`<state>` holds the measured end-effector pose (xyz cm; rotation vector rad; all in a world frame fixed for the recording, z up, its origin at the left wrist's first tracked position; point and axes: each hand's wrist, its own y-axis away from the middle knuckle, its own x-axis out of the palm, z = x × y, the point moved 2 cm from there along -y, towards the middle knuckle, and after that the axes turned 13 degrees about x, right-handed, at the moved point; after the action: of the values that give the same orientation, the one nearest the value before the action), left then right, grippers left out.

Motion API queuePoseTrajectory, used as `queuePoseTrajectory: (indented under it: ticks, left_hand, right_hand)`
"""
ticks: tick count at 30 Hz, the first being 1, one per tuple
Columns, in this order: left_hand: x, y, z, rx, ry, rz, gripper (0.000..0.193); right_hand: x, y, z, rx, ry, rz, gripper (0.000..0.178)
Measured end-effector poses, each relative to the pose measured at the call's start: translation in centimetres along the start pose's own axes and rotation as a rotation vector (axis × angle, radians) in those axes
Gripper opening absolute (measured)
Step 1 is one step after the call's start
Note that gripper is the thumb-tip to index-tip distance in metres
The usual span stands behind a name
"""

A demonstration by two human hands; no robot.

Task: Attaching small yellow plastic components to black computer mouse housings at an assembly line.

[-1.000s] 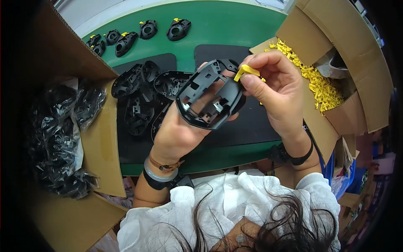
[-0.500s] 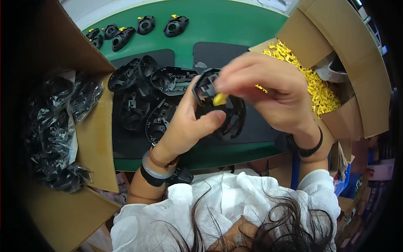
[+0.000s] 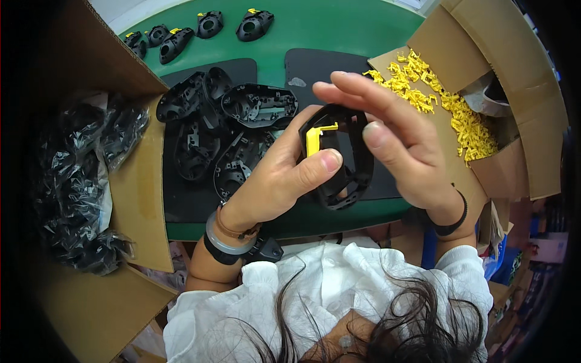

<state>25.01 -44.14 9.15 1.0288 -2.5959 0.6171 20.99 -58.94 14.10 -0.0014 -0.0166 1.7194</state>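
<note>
Oval black shell (image 3: 363,163), hollow, with 1 bent yellow clip (image 3: 313,141)

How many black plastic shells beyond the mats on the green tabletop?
6, from the right: first shell, second shell, third shell, slightly nearer, fourth shell, then fifth shell and sixth shell together by the cardboard flap, which may hide more.

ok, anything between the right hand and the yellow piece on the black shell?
Nothing visible blocks the right hand from the yellow piece; the open side of the black shell faces up. The left hand, though, has its thumb right by the piece's lower end.
</note>
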Motion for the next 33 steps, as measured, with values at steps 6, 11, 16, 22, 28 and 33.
queuePoseTrajectory:
  ticks: [6, 11, 16, 22, 28, 33]
  left_hand:
    - [-0.1, -0.2, -0.1, -0.074, -0.073, 0.11, 0.083]
    - [-0.1, -0.1, 0.1, 0.04, -0.081, 0.233, 0.071]
    - [-0.2, 0.0, -0.2, 0.007, -0.092, 0.254, 0.068]
    - [-0.4, 0.1, 0.1, 0.099, -0.074, 0.232, 0.074]
    - [-0.5, -0.3, 0.3, 0.062, -0.253, 0.177, 0.058]
    - [-0.5, -0.1, 0.4, -0.015, -0.267, 0.15, 0.049]
  right_hand:
    - [-0.2, -0.2, -0.1, 0.047, 0.374, 0.002, 0.03]
    - [-0.4, -0.3, -0.6, -0.002, 0.42, -0.033, 0.019]
    - [-0.2, 0.0, -1.3, -0.014, 0.438, -0.094, 0.022]
    - [-0.9, 1.0, -1.7, -0.306, 0.515, -0.039, 0.03]
    - [-0.3, 1.8, -2.7, -0.295, 0.686, -0.184, 0.031]
    - [-0.1, 2.0, -3.0, 0.073, 0.135, -0.136, 0.034]
